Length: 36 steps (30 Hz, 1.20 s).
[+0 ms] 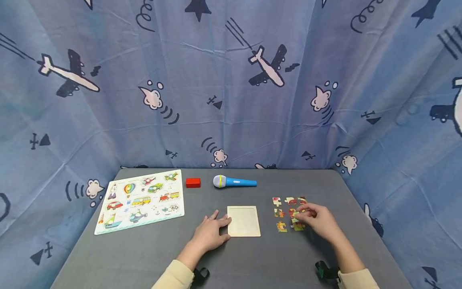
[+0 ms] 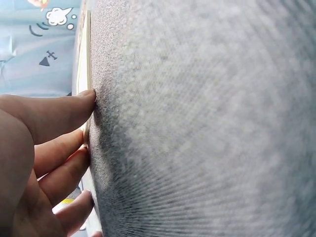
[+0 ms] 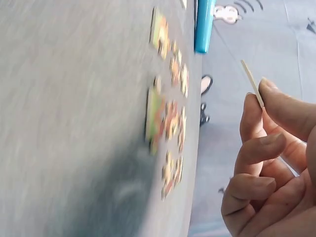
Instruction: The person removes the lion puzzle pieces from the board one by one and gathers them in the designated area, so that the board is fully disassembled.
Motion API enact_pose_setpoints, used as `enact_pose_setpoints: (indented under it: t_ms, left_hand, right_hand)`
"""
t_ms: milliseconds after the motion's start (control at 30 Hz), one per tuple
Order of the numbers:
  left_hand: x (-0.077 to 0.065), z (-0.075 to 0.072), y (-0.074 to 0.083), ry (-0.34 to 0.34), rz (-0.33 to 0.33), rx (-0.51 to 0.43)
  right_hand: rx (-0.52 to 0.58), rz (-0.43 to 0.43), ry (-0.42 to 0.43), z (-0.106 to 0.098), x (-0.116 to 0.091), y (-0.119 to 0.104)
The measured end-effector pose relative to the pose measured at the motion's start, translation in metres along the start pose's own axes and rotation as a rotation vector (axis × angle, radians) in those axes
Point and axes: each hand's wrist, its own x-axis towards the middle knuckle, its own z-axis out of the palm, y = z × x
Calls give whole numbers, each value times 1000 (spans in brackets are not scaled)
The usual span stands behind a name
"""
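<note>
A square, pale wooden puzzle tray (image 1: 244,221) with a raised rim lies flat in the middle of the table. Along its left edge my left hand (image 1: 209,233) rests with fingers spread, thumb at the near corner and a fingertip on the rim. My right hand (image 1: 319,220) is raised over the loose pieces on the right. Between thumb and forefinger it pinches a thin puzzle piece (image 3: 251,81), seen edge-on in the right wrist view. Below it, several colourful puzzle pieces (image 1: 281,227) lie in rough rows, some partly hidden by the hand.
Behind the tray lie a blue toy microphone (image 1: 240,182) and a red block (image 1: 193,183). A white picture board (image 1: 144,200) with vehicles covers the table's far left. A blue patterned curtain (image 1: 231,132) hangs behind the grey table (image 1: 144,257).
</note>
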Motion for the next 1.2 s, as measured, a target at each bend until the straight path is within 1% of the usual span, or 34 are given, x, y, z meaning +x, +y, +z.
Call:
enact_pose_setpoints:
  t_ms: [200,433,700,933,1100,1200]
  left_hand:
    - [0,0,1,-10,-14,-6]
    - [-2,-4,5,-4,-12,-18]
    - [-1,-2,5,-10,-14,-11]
    - [0,-3,6,-17,-5,0]
    - [0,-3,6,-18,-1,-2]
    - [0,-2,5,-18,-3,-15]
  right_hand:
    - [-49,38,30,-13,-5,20]
    - [-96,117,8,-24,-9,40]
    - [-109,169,-20,-27,-8,56]
    - [-160,164,-22,-26,-6,64]
    - [-218,149,0,-27,-6,65]
    - [-230,142,4,-29,-5,61]
